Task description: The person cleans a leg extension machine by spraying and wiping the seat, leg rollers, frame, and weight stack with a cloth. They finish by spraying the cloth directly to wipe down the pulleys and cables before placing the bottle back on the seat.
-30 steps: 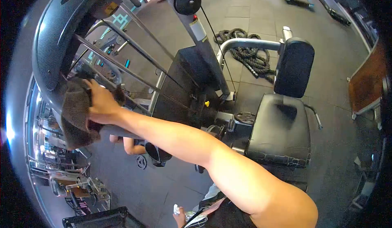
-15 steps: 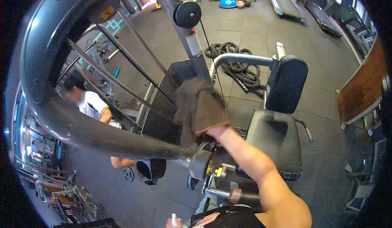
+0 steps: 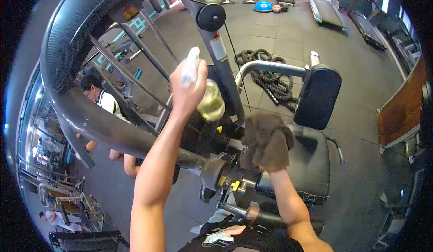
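My left hand [image 3: 188,83] is raised beside the machine's upright, wrapped round the white trigger head of a spray bottle [image 3: 211,102] with yellowish liquid. My right hand is covered by a brown cloth [image 3: 267,141], which it holds over the near left part of the black padded seat [image 3: 302,157]; its fingers are hidden under the cloth. Behind the seat stands the black back pad [image 3: 318,96]. A curved dark machine frame [image 3: 108,139] arches on the left, with a round black pulley [image 3: 211,17] at its top.
Coiled black battle ropes [image 3: 270,78] lie on the floor behind the machine. Another person [image 3: 108,103] is low down at the left, beyond the frame. Treadmills [image 3: 327,11] and a blue balance dome [image 3: 263,6] are at the back. A brown wooden board [image 3: 401,112] stands at the right.
The spray bottle has risen in my left hand from the bottom edge to the upright. My right hand with the cloth has moved right, from the upright to the seat.
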`<state>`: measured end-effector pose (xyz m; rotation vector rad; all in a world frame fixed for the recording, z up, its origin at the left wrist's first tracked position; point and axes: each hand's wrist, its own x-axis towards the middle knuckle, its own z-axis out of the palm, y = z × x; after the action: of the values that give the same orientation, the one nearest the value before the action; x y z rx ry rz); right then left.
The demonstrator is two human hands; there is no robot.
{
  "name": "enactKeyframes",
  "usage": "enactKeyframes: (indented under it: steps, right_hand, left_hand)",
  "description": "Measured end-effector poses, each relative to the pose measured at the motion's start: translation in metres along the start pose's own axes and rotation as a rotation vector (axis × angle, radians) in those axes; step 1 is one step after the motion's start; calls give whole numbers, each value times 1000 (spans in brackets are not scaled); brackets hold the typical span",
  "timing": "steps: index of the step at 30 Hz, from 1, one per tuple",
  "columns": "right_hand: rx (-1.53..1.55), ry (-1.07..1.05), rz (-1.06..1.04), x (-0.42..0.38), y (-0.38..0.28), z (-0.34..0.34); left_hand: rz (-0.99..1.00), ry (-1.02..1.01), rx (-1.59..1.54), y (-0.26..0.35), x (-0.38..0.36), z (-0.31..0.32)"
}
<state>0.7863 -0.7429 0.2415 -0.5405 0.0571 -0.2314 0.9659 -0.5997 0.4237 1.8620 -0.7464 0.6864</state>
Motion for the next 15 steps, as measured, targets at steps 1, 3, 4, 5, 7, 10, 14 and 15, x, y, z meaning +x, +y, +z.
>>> enactKeyframes:
  steps: [1, 3, 4, 5, 7, 10, 14, 15]
  right_hand:
    - [-26, 27, 14, -16, -8, -1]
    - [-49, 87, 20, -40, -27, -4]
    - [-60, 114, 15, -49, -37, -4]
    - [-70, 145, 14, -55, -45, -1]
    - [-82, 201, -7, -58, -61, 5]
    - [-132, 287, -44, -42, -67, 1]
    - [-123, 414, -69, -8, -47, -48]
    - [-342, 413, -135, -1, -43, -63]
  left_hand:
    - [52, 4, 71, -17, 14, 16]
    - [76, 29, 173, -60, 34, 45]
    - [98, 26, 278, -74, 44, 54]
    - [93, 53, 253, -86, 51, 60]
    - [84, 104, 196, -110, 67, 77]
    - [83, 49, 157, -134, 87, 89]
    - [51, 2, 110, -145, 92, 99]
    - [19, -12, 144, -141, 92, 99]
